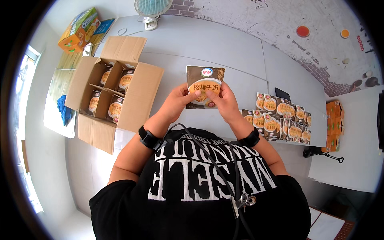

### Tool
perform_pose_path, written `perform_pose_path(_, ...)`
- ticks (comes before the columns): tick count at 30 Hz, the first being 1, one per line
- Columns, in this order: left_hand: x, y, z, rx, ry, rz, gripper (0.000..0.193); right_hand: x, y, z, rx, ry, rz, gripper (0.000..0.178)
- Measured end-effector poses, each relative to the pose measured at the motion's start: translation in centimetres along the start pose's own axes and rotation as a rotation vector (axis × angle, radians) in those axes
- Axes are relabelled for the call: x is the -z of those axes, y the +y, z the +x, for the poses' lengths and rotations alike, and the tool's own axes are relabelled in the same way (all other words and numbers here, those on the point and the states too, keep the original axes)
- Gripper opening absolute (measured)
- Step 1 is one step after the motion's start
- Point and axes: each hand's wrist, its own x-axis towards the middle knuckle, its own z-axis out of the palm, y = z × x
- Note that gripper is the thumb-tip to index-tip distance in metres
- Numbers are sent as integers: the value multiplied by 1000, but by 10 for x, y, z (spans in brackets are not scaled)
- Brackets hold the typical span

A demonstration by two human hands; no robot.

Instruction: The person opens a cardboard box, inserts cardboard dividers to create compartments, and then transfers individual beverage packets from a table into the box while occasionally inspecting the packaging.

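Observation:
Both my hands grip one brown pouch (206, 82) with an orange-and-white bowl picture, held upright in front of my chest. My left hand (176, 101) pinches its left side, thumb across the front. On the opposite side my right hand (227, 101) does the same, its thumb also on the front. To the left stands an open cardboard box (138, 96), its flaps folded out. Cardboard dividers split it into compartments, each with similar pouches (115, 109) inside. Over on the right, several more pouches (272, 125) lie in overlapping rows on the table.
A grey-white table (176, 44) spans the front. Beyond it stands a small fan (151, 16). A colourful carton (82, 31) rests at the far left, with a blue cloth (64, 110) nearer. Behind the rows lies a black flat object (282, 94). Orange boxes (334, 124) are stacked at far right.

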Motion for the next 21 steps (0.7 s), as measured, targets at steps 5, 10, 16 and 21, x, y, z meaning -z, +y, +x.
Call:
perform_pose_path(5, 1, -8, 1, 2, 11, 130, 30, -2, 3, -1, 21, 30, 12, 36)
perform_pose_path(10, 1, -8, -2, -16, 40, 209, 30, -3, 4, -2, 43, 23, 3, 36)
perform_pose_path(16, 2, -10, -1, -22, 65, 249, 28, -1, 7, -1, 95, 5, -1, 37)
perform_pose_path(21, 3, -12, -1, -10, 63, 201, 28, -1, 6, -2, 92, 0, 9, 37)
